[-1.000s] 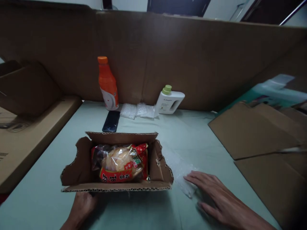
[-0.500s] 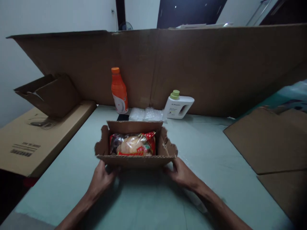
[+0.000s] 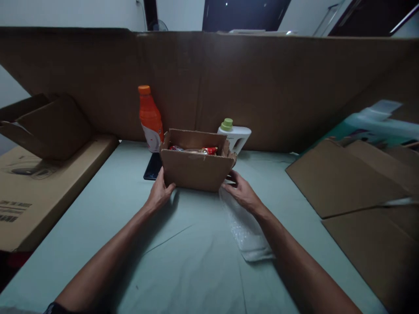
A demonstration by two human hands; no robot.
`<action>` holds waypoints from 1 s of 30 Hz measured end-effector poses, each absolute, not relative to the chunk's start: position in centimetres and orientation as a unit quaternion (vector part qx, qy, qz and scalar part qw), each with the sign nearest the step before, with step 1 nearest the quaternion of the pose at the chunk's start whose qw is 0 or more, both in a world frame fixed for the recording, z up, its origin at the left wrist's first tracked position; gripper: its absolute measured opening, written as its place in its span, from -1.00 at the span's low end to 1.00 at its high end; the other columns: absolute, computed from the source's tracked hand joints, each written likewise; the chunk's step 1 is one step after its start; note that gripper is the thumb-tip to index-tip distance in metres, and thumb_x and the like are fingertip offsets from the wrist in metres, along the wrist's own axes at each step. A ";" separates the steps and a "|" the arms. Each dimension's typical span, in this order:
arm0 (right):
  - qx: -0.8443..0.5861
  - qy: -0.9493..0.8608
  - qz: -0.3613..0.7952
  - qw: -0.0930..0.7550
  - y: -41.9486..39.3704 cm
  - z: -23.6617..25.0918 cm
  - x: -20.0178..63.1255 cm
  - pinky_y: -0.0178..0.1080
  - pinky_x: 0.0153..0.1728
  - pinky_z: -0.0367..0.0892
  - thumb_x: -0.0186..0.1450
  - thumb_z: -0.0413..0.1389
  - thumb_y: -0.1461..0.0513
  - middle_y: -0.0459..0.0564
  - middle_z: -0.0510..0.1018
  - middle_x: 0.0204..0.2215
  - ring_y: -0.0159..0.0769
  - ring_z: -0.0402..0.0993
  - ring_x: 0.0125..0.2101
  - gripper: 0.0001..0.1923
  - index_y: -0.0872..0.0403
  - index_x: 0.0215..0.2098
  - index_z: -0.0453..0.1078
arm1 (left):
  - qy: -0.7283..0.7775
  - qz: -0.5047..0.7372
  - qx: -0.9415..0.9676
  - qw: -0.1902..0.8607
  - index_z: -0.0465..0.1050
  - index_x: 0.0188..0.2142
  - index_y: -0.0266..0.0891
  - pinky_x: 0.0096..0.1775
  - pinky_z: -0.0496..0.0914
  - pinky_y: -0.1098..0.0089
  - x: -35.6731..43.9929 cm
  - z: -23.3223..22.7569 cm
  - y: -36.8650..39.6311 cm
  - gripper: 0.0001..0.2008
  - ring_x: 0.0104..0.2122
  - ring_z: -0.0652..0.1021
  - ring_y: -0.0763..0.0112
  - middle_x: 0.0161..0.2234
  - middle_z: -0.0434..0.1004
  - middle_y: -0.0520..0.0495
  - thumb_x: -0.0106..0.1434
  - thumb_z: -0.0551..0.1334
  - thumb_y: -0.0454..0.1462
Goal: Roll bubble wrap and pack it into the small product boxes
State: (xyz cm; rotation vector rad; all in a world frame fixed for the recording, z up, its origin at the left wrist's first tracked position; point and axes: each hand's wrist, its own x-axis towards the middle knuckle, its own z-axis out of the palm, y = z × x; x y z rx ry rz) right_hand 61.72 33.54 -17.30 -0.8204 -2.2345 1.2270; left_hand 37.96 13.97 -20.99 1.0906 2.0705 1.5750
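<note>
1. the small carton [image 3: 198,172] stood open at the top; shiny packets [image 3: 209,151], partly red, lay inside, mostly hidden behind its front wall.
2. the carton was between the two hands, toward the back of the desk [image 3: 203,248], in front of the orange bottle [image 3: 150,115] and the white bottle [image 3: 236,135]; whether its base touched the desk could not be told.
3. the left hand [image 3: 160,190] pinched its lower left corner, thumb in front; a phone [image 3: 152,167] lay just beyond.
4. the right hand [image 3: 241,190] was curled around the lower right corner, with bubble wrap [image 3: 247,235] lying beneath that wrist.
5. compared with half a second earlier, the carton had moved farther back, showed more front wall and less of the packets, and hid the small bubble sheets between the bottles.
</note>
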 end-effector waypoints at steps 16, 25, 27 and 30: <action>-0.259 -0.945 0.193 0.046 22.4 -18.4 81.6 0.21 0.15 0.29 0.20 0.28 0.03 0.10 0.40 0.26 0.08 0.29 0.26 -0.32 -0.10 0.28 0.34 | 0.786 0.467 0.376 0.153 0.55 0.01 -0.14 0.17 0.40 -0.03 49.9 -22.4 -2.6 -0.64 0.19 0.46 0.02 0.18 0.47 -0.22 0.26 0.26 -0.12; -0.116 -0.952 0.215 0.186 19.7 -17.5 79.7 0.02 -0.02 0.46 0.29 -0.03 0.41 0.02 0.63 0.01 -0.14 0.53 0.07 -0.57 -0.09 -0.07 0.54 | 0.538 0.587 0.118 0.593 0.13 0.30 -0.44 -0.12 0.56 0.06 56.4 -19.8 1.1 0.00 0.07 0.53 -0.08 0.15 0.41 -0.55 0.06 0.41 0.10; -0.072 -0.955 0.235 0.168 17.7 -16.4 80.1 -0.01 0.02 0.45 0.28 -0.03 0.43 -0.01 0.60 0.06 -0.15 0.48 0.13 -0.57 -0.10 -0.10 0.53 | 0.517 0.594 0.082 0.611 0.01 0.34 -0.48 -0.20 0.56 0.12 57.2 -19.6 2.3 0.13 0.03 0.54 -0.07 0.13 0.41 -0.57 -0.01 0.46 0.09; -0.055 -0.963 0.233 0.120 15.7 -15.7 81.1 0.00 0.07 0.41 0.25 -0.02 0.45 -0.04 0.55 0.13 -0.13 0.40 0.20 -0.58 -0.10 -0.16 0.53 | 0.531 0.617 0.094 0.573 0.27 0.19 -0.39 -0.33 0.51 0.27 57.3 -19.8 3.1 -0.05 -0.17 0.59 0.12 -0.04 0.54 -0.38 -0.07 0.48 0.06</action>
